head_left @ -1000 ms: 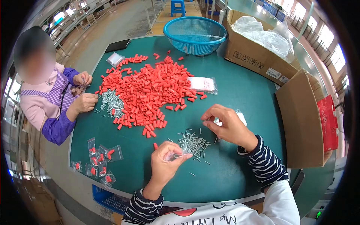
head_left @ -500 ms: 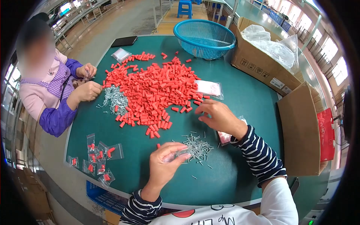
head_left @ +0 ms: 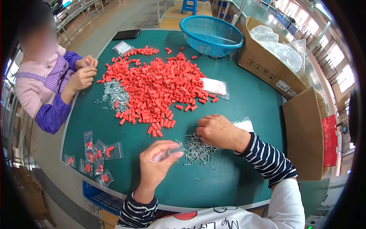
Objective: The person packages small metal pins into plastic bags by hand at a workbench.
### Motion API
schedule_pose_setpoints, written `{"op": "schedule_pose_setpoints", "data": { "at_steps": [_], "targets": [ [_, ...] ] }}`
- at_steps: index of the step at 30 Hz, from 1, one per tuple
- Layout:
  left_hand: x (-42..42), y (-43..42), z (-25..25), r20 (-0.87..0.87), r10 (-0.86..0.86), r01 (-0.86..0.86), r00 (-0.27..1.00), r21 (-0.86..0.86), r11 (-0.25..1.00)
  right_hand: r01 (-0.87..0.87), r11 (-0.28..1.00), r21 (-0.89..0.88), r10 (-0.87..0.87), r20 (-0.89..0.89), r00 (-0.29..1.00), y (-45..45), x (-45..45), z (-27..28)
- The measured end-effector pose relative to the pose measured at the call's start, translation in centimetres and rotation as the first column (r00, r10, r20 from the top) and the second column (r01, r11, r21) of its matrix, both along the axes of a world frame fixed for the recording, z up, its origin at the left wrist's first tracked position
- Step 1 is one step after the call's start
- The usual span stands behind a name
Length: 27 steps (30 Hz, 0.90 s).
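My left hand (head_left: pixel 155 163) pinches a small clear plastic bag (head_left: pixel 176 149), its mouth held apart toward the right. Just beside it lies a loose pile of small silvery screws (head_left: pixel 199 152) on the green table. My right hand (head_left: pixel 220 131) is over the upper edge of that pile, fingers curled together and touching down among the screws; whatever they pinch is hidden. Beyond both hands spreads a big heap of red plastic caps (head_left: pixel 160 89). Partly behind my right wrist is a stack of clear bags (head_left: pixel 244 124).
Filled bags (head_left: pixel 100 155) with red caps lie at the left front. Across the table, a co-worker's hands (head_left: pixel 85 72) work near a second screw pile (head_left: pixel 114 94). A blue basket (head_left: pixel 211 40), cardboard boxes (head_left: pixel 305 133), another bag stack (head_left: pixel 214 87) and a dark flat object (head_left: pixel 126 34) stand around.
My right hand has come down and left from above the table onto the screw pile, its fingers closing. My left hand has shifted slightly left with the bag, whose mouth now shows wider.
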<state>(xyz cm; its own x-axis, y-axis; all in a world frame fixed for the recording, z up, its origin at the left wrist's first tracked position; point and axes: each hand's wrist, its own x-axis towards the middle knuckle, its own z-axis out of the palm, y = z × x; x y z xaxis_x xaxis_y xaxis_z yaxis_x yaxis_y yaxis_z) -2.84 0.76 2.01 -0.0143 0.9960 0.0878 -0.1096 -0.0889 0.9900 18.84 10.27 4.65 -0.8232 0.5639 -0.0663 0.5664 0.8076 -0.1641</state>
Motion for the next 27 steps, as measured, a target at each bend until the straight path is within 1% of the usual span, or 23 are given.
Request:
{"op": "schedule_pose_setpoints", "data": {
  "at_steps": [3,6,7,9,10,12,13,15,18,21,24,27],
  "targets": [
    [0.2,0.0,-0.1,0.010,-0.012,0.012,1.000,-0.018,1.000,0.013,0.998,0.058,-0.017,0.069,0.997,-0.2,-0.7,-0.2],
    [0.3,-0.1,-0.4,0.032,-0.044,0.044,0.999,-0.022,0.999,0.049,0.997,0.064,-0.054,0.092,0.994,-0.4,-0.9,-0.4],
    [0.3,-0.1,-0.4,0.043,-0.057,0.058,0.997,-0.018,0.998,0.061,0.997,0.052,-0.065,0.062,0.996,-0.4,-0.8,-0.5],
    [0.4,-0.2,-0.3,-0.008,-0.072,0.072,0.997,-0.039,0.997,0.082,0.996,0.028,-0.082,0.004,0.997,-0.3,-0.3,-0.7],
    [0.4,-0.3,-0.3,-0.033,-0.079,0.077,0.996,-0.050,0.996,0.098,0.995,-0.035,-0.100,-0.047,0.994,-0.3,0.1,-0.8],
    [0.7,-0.2,-0.8,-0.005,-0.080,0.080,0.997,-0.009,0.997,0.121,0.979,-0.163,-0.145,-0.143,0.979,-0.3,0.9,-0.9],
    [0.8,-0.2,-1.0,0.008,-0.082,0.082,0.997,0.011,0.997,0.138,0.973,-0.184,-0.173,-0.188,0.967,-0.5,1.1,-1.0],
    [0.8,-0.2,-0.9,0.017,-0.082,0.082,0.997,-0.002,0.997,0.170,0.958,-0.230,-0.232,-0.275,0.933,-1.0,1.6,-1.3],
    [0.8,-0.2,-0.7,0.030,-0.087,0.088,0.996,-0.021,0.996,0.171,0.881,-0.441,-0.380,-0.444,0.811,-1.9,1.9,-1.2],
    [1.0,-0.2,-1.1,0.012,-0.087,0.087,0.996,-0.005,0.996,0.086,0.848,-0.524,-0.426,-0.576,0.697,-2.9,1.6,-0.5],
    [1.1,-0.1,-1.5,-0.019,-0.091,0.091,0.996,0.007,0.996,0.048,0.813,-0.581,-0.451,-0.575,0.683,-3.3,1.7,-0.2],
    [1.1,-0.1,-1.1,-0.013,-0.085,0.085,0.996,-0.007,0.996,0.152,0.804,-0.575,-0.525,-0.564,0.638,-3.4,1.7,0.1]
  ]
}}
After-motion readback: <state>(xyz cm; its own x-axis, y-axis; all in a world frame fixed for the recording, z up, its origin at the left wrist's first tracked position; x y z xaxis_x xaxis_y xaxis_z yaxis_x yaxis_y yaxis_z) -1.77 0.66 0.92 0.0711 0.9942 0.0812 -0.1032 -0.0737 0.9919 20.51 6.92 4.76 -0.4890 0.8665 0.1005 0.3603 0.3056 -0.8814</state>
